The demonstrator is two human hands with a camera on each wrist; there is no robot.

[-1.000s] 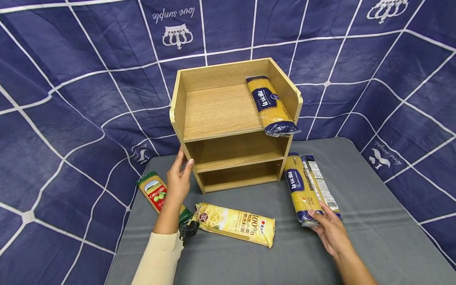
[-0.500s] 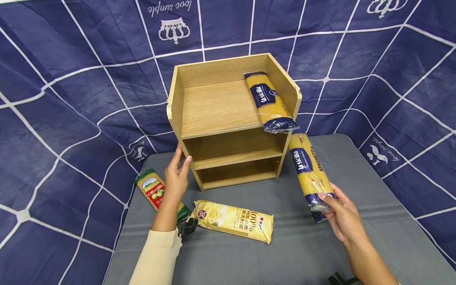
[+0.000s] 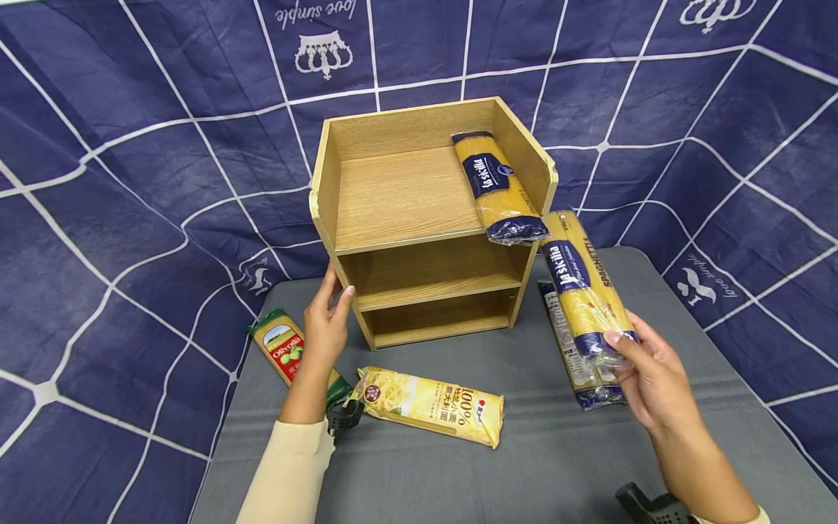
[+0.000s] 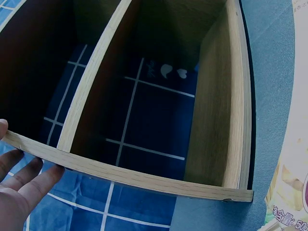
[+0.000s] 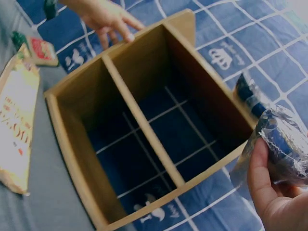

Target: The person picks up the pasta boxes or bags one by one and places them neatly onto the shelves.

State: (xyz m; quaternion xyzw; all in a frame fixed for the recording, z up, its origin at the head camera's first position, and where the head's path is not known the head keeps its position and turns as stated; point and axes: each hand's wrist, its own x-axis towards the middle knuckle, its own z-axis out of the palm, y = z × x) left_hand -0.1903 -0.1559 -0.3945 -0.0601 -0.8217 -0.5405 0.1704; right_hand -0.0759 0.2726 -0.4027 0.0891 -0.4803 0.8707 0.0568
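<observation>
My right hand (image 3: 657, 375) pinches the lower end of a spaghetti pack (image 3: 579, 284), yellow with dark blue ends, and holds it raised and slanted at the shelf's right side. In the right wrist view, the thumb presses the crinkled clear end of the pack (image 5: 284, 139). My left hand (image 3: 326, 324) grips the left side panel of a small wooden shelf (image 3: 399, 196), thumb at the front edge, fingers along the outside. Another spaghetti pack (image 3: 500, 189) lies on the shelf's top level, its near end jutting over the front edge. Beneath the held pack, one more pack (image 3: 576, 356) lies on the table.
A yellow pasta pack (image 3: 428, 407) lies in front of the shelf on the grey table cover (image 3: 524, 473). A green-ended pasta pack (image 3: 281, 349) lies at the left, partly behind my left forearm. Blue checked cloth (image 3: 196, 145) hangs around the back and sides.
My right hand has lifted the spaghetti pack off the table, up and to the right, uncovering the pack beneath. The left hand stays at the shelf's side panel.
</observation>
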